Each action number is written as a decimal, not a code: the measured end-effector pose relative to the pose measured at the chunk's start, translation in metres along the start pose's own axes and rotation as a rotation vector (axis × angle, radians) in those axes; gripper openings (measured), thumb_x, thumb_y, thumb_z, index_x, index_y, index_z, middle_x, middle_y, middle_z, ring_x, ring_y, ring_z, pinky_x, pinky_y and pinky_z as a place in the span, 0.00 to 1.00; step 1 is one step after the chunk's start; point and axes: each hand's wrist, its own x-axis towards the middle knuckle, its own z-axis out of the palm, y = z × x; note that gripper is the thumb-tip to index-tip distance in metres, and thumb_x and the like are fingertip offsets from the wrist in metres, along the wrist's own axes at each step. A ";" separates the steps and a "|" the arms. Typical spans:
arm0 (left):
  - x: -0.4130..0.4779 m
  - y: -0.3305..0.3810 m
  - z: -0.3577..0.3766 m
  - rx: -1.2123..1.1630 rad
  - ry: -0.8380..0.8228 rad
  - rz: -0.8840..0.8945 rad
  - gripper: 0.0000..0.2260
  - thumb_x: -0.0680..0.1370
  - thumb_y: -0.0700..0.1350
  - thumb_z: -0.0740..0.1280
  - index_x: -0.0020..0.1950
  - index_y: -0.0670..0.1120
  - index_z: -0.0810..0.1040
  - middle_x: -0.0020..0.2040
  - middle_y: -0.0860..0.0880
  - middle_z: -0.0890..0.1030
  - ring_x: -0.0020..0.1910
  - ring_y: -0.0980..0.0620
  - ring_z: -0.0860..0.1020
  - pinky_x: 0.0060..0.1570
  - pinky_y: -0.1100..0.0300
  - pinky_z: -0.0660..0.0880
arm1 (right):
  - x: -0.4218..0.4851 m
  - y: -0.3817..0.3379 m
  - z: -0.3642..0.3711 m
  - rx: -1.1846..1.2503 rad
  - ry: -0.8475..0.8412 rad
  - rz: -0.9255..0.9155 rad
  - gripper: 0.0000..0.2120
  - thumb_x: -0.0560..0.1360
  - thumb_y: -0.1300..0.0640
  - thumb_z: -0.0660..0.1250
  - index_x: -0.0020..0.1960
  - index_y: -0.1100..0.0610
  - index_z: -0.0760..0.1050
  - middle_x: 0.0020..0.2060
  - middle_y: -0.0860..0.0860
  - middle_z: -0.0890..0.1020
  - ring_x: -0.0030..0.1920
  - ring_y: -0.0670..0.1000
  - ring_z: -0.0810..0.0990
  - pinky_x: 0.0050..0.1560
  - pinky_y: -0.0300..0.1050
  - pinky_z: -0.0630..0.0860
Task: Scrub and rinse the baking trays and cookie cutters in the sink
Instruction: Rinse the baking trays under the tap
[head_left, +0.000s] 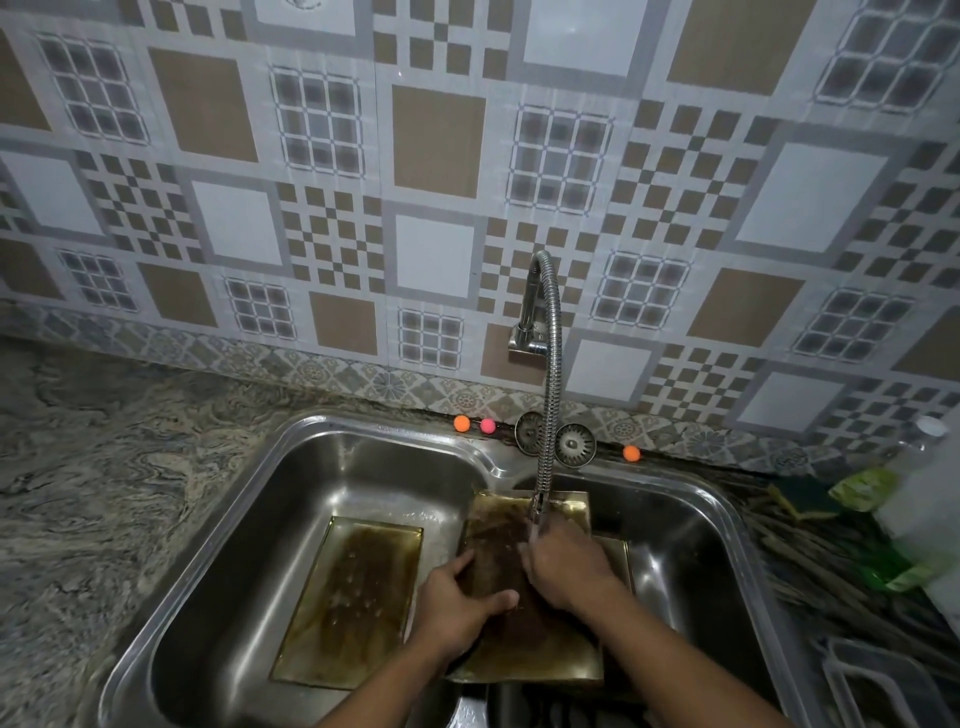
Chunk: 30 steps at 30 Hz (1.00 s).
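patterned tiles back a steel sink where the left hand grips a tray, right hand grip unclear.

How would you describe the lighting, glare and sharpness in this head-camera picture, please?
Head view: dim overall, the sink basins darkest; soft glare on the sink rim and faucet hose; wide-angle bending curves the wall tiles toward the edges; the right hand is slightly motion-blurred beneath the spout; the bottle at the right edge is washed out and soft.
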 end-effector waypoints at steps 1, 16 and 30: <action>-0.002 -0.001 0.002 -0.020 -0.006 -0.002 0.40 0.62 0.53 0.82 0.71 0.48 0.72 0.55 0.53 0.82 0.50 0.59 0.80 0.52 0.66 0.76 | 0.013 -0.001 0.002 0.013 0.040 0.040 0.24 0.81 0.48 0.55 0.74 0.57 0.62 0.71 0.61 0.66 0.71 0.60 0.63 0.72 0.54 0.60; 0.020 0.018 0.008 -0.182 0.231 -0.005 0.13 0.84 0.44 0.52 0.53 0.44 0.77 0.50 0.47 0.79 0.50 0.50 0.77 0.44 0.60 0.67 | 0.023 -0.036 0.006 -0.062 -0.106 -0.380 0.29 0.80 0.59 0.54 0.79 0.54 0.50 0.78 0.48 0.49 0.78 0.49 0.42 0.73 0.52 0.35; 0.037 0.018 0.020 -0.264 0.073 -0.079 0.20 0.82 0.34 0.57 0.67 0.53 0.75 0.65 0.47 0.77 0.55 0.52 0.76 0.51 0.64 0.73 | -0.048 0.036 -0.016 0.664 0.509 0.013 0.22 0.76 0.52 0.68 0.67 0.41 0.68 0.60 0.42 0.74 0.59 0.42 0.73 0.57 0.43 0.72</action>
